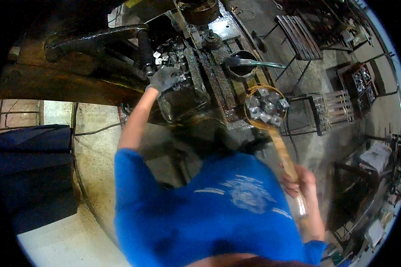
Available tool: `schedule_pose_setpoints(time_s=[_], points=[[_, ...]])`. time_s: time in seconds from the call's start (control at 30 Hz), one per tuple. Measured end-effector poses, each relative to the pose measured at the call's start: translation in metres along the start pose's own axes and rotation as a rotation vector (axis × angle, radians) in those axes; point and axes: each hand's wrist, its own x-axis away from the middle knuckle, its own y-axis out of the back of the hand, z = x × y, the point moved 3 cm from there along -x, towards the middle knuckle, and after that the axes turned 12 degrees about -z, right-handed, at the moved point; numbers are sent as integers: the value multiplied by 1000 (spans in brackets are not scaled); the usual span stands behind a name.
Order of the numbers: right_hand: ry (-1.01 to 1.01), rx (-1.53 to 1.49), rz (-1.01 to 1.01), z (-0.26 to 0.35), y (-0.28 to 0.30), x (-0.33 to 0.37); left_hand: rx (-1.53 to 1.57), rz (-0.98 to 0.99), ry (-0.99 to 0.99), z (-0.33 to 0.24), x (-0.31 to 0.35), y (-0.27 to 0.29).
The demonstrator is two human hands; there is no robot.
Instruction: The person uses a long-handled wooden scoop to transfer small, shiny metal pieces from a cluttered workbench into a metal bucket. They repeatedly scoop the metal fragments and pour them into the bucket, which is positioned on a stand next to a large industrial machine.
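My left hand (164, 79), in a grey glove, reaches into a dark, oily machine tray (171, 107). Its fingers are closed around a small shiny metal piece (182, 78) at their tips. Several loose metal pieces (165, 54) lie in a heap just beyond this hand. My bare right hand (298, 180) is wrapped round the wooden handle (282, 149) of a round scoop with a yellowish rim (246, 111). Blocky grey metal pieces (267, 106) fill the scoop, which is beside the near end of the machine bed.
A dark pot (240, 73) with a greenish-handled tool (265, 64) across it sits on the slotted machine bed (216, 84). A heavy lever arm (93, 40) projects at left. Slatted stools (298, 38) and a bin of metal parts (365, 84) stand at right.
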Motion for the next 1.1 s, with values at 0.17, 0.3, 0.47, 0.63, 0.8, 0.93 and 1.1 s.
schedule_pose_setpoints(time_s=[0.17, 0.3, 0.47, 0.63, 0.8, 0.93, 1.1], points=[[17, -13, -56, 0, 6, -2, -668, 322, -104, 9, -26, -26], [70, 57, 3, 1, 1, 2, -796, 472, -45, 42, -32, -59], [81, 1, -123, -3, -3, 4, -877, 469, -170, 30, -53, -66], [32, -2, -107, -1, 6, 1, -882, 450, -198, 29, -46, -59], [82, 9, -189, 1, -4, 7, -780, 432, -3, -13, -42, -43], [92, -5, -79, 2, -3, 6, -905, 548, -71, 6, -49, -59], [69, -58, -44, 0, 2, 4, -740, 150, 109, -6, -37, -26]])
